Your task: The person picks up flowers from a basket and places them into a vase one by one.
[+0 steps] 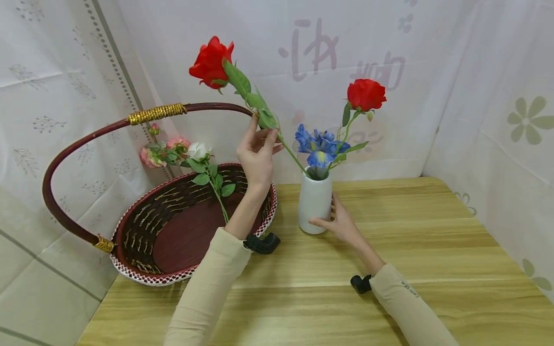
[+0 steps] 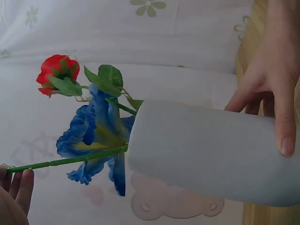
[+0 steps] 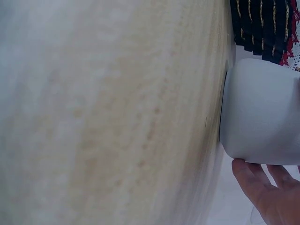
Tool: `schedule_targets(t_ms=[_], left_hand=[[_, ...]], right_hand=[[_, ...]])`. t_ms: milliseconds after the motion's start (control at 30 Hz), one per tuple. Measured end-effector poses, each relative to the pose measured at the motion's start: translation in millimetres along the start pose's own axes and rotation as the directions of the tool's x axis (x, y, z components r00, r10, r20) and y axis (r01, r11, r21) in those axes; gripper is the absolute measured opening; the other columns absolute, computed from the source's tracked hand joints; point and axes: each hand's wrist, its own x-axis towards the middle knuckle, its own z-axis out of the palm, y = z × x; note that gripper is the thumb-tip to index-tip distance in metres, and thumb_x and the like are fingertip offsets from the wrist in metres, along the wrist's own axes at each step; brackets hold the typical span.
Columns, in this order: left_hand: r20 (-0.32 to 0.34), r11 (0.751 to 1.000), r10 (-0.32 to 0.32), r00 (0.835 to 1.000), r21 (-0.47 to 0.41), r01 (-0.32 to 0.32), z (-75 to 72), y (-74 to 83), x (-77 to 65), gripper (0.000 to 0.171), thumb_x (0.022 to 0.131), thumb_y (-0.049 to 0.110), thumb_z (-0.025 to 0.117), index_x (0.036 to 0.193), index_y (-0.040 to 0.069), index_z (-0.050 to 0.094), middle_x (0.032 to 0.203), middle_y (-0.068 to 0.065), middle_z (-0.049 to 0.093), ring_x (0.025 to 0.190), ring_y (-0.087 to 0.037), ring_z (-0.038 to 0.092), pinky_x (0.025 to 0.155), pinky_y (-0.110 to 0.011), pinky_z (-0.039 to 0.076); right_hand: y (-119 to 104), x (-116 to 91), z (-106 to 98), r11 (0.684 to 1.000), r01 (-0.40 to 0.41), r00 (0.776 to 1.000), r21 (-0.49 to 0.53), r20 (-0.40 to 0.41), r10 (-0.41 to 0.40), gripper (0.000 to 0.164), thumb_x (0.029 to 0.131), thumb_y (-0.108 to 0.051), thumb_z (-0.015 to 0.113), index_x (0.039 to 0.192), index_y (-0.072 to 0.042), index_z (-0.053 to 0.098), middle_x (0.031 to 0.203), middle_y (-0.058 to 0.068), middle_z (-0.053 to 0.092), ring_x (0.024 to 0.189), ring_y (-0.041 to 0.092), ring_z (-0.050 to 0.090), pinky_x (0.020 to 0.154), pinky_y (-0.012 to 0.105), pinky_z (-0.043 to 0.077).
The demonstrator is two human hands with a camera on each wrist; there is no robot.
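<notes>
My left hand pinches the green stem of a red rose between thumb and fingers. The bloom tilts up to the left, and the stem's lower end dips into the mouth of a white vase. Around the lower right side of the vase, my right hand holds it with curled fingers and thumb, as the right wrist view also shows at the vase's base. A blue iris and another red rose stand in the vase. Inside the vase, the stem ends are hidden.
A dark woven basket with a tall arched handle stands at the left of the wooden table. A white rose and pink flowers lean over its back rim. Patterned white curtains hang behind the table.
</notes>
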Motion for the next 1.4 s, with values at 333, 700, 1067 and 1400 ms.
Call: schedule_targets(t_ms=[333, 700, 1067, 1400], left_hand=[[0.038, 0.997, -0.054, 0.998, 0.059, 0.052, 6.0, -9.4, -3.3, 0.054, 0.097, 0.000, 0.066, 0.148, 0.008, 0.051, 0.101, -0.018, 0.069, 0.077, -0.016, 0.071, 0.074, -0.035, 0.063], [0.061, 0.986, -0.143, 0.988, 0.097, 0.137, 9.0, -17.1, -6.1, 0.055, 0.097, -0.001, 0.066, 0.149, 0.010, 0.050, 0.101, -0.017, 0.069, 0.076, -0.020, 0.071, 0.071, -0.034, 0.063], [0.089, 0.974, -0.206, 0.974, 0.113, 0.196, 12.7, -25.9, -7.9, 0.055, 0.097, -0.001, 0.066, 0.149, 0.009, 0.050, 0.100, -0.017, 0.067, 0.078, -0.025, 0.071, 0.071, -0.035, 0.064], [0.103, 0.956, -0.277, 0.955, 0.127, 0.264, 15.0, -34.7, -9.6, 0.055, 0.096, -0.002, 0.067, 0.148, 0.007, 0.051, 0.098, -0.017, 0.069, 0.080, -0.034, 0.071, 0.070, -0.035, 0.064]], right_hand=[[-1.2, 0.4, -0.4, 1.000, -0.002, 1.000, 0.004, 0.001, 0.002, 0.101, 0.085, -0.024, 0.085, 0.160, -0.013, 0.019, 0.151, 0.020, 0.039, 0.132, 0.045, 0.047, 0.103, 0.061, 0.047], [-0.4, 1.2, -0.6, 1.000, -0.008, 1.000, -0.010, -0.002, 0.008, 0.100, 0.085, -0.027, 0.085, 0.160, -0.015, 0.020, 0.149, 0.021, 0.041, 0.132, 0.045, 0.048, 0.102, 0.060, 0.049], [-0.4, 1.2, 0.5, 1.000, -0.001, 1.000, -0.004, -0.004, 0.001, 0.101, 0.085, -0.024, 0.085, 0.160, -0.012, 0.019, 0.150, 0.021, 0.040, 0.133, 0.046, 0.047, 0.105, 0.059, 0.046], [-13.4, -2.5, 0.5, 1.000, -0.003, 1.000, -0.004, 0.008, 0.003, 0.099, 0.087, -0.014, 0.082, 0.160, -0.003, 0.015, 0.151, 0.030, 0.036, 0.133, 0.053, 0.042, 0.107, 0.064, 0.042]])
